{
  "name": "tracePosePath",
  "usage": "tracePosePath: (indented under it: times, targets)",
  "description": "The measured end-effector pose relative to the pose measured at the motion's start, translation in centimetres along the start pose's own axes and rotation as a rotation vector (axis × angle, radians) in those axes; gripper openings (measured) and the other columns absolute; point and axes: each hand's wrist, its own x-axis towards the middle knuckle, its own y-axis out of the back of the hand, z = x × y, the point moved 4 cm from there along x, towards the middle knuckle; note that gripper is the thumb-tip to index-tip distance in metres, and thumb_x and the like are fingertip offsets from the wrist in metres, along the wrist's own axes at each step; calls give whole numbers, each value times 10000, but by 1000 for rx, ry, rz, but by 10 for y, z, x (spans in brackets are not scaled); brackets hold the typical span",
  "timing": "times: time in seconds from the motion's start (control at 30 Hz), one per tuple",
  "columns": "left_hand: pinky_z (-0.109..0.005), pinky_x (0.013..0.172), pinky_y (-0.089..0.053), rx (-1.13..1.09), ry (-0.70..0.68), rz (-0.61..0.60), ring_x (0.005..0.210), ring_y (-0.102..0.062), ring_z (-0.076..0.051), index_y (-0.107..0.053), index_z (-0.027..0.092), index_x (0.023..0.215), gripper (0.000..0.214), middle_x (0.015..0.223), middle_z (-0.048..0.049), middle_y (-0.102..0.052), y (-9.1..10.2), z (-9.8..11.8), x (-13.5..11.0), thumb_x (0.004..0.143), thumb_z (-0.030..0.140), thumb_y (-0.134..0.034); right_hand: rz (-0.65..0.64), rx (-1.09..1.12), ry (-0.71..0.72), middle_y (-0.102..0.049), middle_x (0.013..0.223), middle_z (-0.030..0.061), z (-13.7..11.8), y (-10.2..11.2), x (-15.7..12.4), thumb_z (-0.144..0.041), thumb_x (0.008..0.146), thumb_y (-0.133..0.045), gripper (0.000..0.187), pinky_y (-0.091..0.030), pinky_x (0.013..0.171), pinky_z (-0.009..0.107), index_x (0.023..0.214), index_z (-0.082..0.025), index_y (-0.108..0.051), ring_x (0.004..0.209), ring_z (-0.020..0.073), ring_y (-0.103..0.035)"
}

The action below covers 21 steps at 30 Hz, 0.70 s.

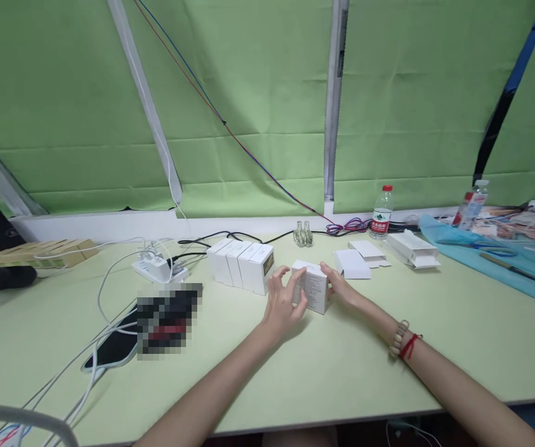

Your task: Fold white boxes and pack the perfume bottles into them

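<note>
Spreading below us, the flat pale-green table point(351, 372) carries a row of white rectangular cardboard boxes point(249, 273); just right of them, an upright white printed cardboard box point(316, 292) sits between our left hand point(280, 307), thumb and curved fingers gripping its left side, and our right hand point(344, 290), thumb against the top edge (we cannot tell how its hidden fingertips rest). Uneven squeezing could, we judge, crush its walls. We cannot see inside it, nor what the small clear glass vessels point(308, 237) hold.
</note>
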Motion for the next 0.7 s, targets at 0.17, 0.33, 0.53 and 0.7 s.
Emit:
tracePosePath:
  times: [0.17,0.33,0.53,0.7]
  targets:
    - [-385,761,-425,-35,-56,-64,863,-456,-218,-439,197,1219,408,937,-86,-449,1,10,0,813,171,-466,105,-75,-29,-504,649,4,1,5,1,-761,737,-372,602,-396,389,236,838,-180,-496,536,156,-500]
    - [-302,660,-419,-100,-308,-104,742,-488,-167,-545,188,1007,233,860,-60,-531,-1,26,-6,796,140,-460,110,-25,28,-434,582,-25,-3,-1,-2,-737,746,-404,572,-347,369,211,825,-179,-499,465,118,-427]
    - [-314,675,-431,-40,-399,-286,764,-514,-176,-563,179,944,183,1048,-78,-586,-10,35,-13,794,182,-458,72,21,88,-522,701,3,-8,-10,-6,-691,787,-436,565,-317,382,202,1037,-190,-514,507,115,-429]
    - [-343,675,-426,70,-242,-329,825,-506,-211,-546,195,975,201,1131,-47,-566,-12,28,-9,800,189,-448,44,66,89,-511,664,-20,-8,-11,-6,-675,807,-442,580,-383,434,209,1127,-193,-480,492,103,-430]
